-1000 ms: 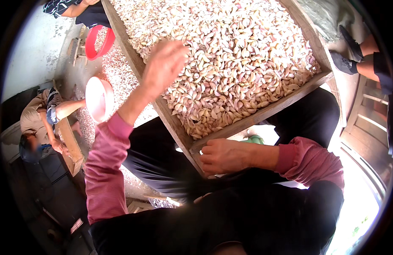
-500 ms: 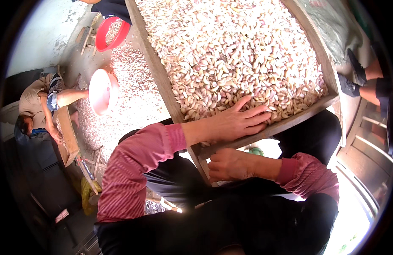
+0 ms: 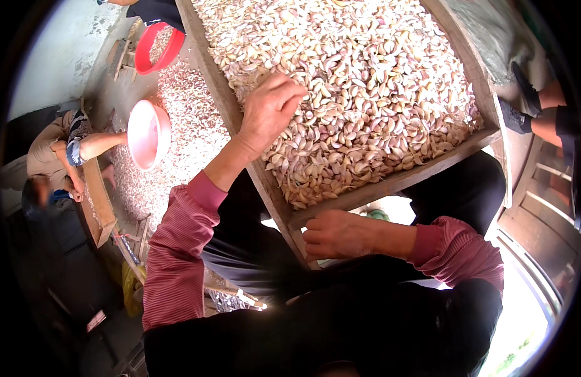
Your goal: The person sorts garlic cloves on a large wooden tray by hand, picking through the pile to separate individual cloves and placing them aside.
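Our left hand [image 3: 273, 112] has moved leftward, uncovering the near garlic [image 3: 359, 164], fingers curled as on our right hand [image 3: 342, 234], any grip we cannot tell.

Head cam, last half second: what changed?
Left hand moved up and left in the picture, from spread on the garlic cloves at the near rim of the wooden tray to its left side; it's now bunched, can't tell if any clove was taken. Right hand stayed curled by the tray's near corner.
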Available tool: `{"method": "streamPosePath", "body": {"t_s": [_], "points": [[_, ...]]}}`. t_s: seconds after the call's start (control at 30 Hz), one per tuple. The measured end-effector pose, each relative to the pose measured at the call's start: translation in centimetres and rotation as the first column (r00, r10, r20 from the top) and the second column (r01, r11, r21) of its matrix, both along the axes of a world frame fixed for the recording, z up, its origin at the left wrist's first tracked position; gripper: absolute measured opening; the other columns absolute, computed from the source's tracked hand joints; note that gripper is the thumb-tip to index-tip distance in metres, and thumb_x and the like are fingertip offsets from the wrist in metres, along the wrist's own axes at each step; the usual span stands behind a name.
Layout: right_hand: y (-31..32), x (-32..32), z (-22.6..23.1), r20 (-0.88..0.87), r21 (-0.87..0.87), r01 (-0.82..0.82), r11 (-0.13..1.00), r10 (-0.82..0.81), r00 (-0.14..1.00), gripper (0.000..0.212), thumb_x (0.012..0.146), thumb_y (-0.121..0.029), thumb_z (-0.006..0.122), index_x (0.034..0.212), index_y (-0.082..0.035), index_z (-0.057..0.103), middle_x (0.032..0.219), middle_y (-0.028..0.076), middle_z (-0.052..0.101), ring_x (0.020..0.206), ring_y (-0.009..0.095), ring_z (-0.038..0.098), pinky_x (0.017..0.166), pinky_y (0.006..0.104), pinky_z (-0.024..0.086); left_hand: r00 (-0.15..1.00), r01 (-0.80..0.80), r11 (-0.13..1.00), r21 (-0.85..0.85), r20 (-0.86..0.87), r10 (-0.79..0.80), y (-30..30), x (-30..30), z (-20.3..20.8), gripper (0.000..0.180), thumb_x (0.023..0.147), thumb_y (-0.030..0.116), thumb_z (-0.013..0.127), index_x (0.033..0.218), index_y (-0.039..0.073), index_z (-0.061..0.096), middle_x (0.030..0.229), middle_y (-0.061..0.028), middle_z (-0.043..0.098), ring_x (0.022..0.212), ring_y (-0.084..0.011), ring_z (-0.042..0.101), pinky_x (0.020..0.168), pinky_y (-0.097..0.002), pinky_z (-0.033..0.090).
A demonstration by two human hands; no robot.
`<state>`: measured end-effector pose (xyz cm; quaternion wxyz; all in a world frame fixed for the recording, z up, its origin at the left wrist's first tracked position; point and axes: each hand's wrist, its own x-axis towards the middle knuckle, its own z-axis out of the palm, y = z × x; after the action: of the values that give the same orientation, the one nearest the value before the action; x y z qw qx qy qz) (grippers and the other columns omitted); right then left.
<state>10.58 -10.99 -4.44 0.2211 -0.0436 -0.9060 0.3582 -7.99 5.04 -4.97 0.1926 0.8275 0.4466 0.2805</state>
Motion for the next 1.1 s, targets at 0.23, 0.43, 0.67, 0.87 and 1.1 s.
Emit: {"method": "streamPosePath", "body": {"t_s": [0.23, 0.43, 0.67, 0.87, 1.1], "points": [[-0.6, -0.1, -0.3, 0.085, 0.056, -0.016, 0.998, 0.011, 0.996, 0.007, 0.076, -0.016, 0.063, 0.074, -0.012, 0.058, 0.077, 0.002, 0.052, 0.076, 0.02, 0.055, 0.062, 0.0327, 0.047, 0.995, 0.032, 0.998, -0.059, -0.097, -0.038, -1.7, 1.1, -2.0, 0.019, 0.072, 0.01, 0.077, 0.091, 0.011, 0.071, 0.082, -0.003, 0.058, 0.081, -0.0214, 0.059, 0.074, -0.034, 0.052], [-0.5, -0.1, 0.0, 0.055, 0.003, 0.026, 1.0, -0.026, 0.998, 0.008, 0.074, -0.014, 0.062, 0.069, -0.012, 0.068, 0.075, 0.004, 0.064, 0.076, 0.023, 0.065, 0.062, 0.0342, 0.054, 0.992, 0.019, 0.999, -0.035, -0.123, -0.024, -1.4, 1.5, -2.0, 0.023, 0.07, 0.017, 0.08, 0.09, 0.011, 0.071, 0.08, -0.0031, 0.059, 0.079, -0.023, 0.06, 0.071, -0.0362, 0.05], [-0.9, 0.0, -0.5, 0.128, 0.084, -0.024, 0.996, 0.013, 0.992, 0.008, 0.078, -0.017, 0.062, 0.077, -0.01, 0.059, 0.08, 0.002, 0.055, 0.08, 0.021, 0.058, 0.066, 0.0324, 0.048, 0.99, -0.017, 0.999, -0.034, -0.137, 0.012, -1.7, 2.1, -1.9, 0.02, 0.073, 0.012, 0.079, 0.092, 0.007, 0.071, 0.081, -0.0034, 0.06, 0.071, -0.0181, 0.059, 0.063, -0.03, 0.047], [-0.5, 0.2, 0.1, 0.152, 0.039, -0.052, 0.998, 0.045, 0.987, 0.009, 0.077, -0.018, 0.062, 0.076, -0.01, 0.061, 0.081, 0.003, 0.057, 0.081, 0.021, 0.059, 0.065, 0.0327, 0.049, 0.977, -0.143, 0.976, -0.162, -0.181, 0.113, -2.2, 3.2, -2.1, 0.017, 0.071, 0.018, 0.079, 0.083, 0.011, 0.07, 0.075, -0.0015, 0.059, 0.074, -0.0197, 0.059, 0.073, -0.0347, 0.042], [-0.8, 0.1, -0.1, 0.057, 0.045, 0.013, 0.999, -0.015, 0.998, 0.011, 0.074, -0.019, 0.063, 0.067, -0.01, 0.065, 0.075, 0.004, 0.06, 0.076, 0.023, 0.062, 0.065, 0.0345, 0.051, 0.983, -0.181, 0.924, -0.338, -0.07, 0.167, -2.2, 3.7, -2.4, 0.013, 0.075, 0.017, 0.077, 0.078, 0.007, 0.069, 0.072, -0.0006, 0.056, 0.069, -0.0146, 0.054, 0.071, -0.0312, 0.04]]}}
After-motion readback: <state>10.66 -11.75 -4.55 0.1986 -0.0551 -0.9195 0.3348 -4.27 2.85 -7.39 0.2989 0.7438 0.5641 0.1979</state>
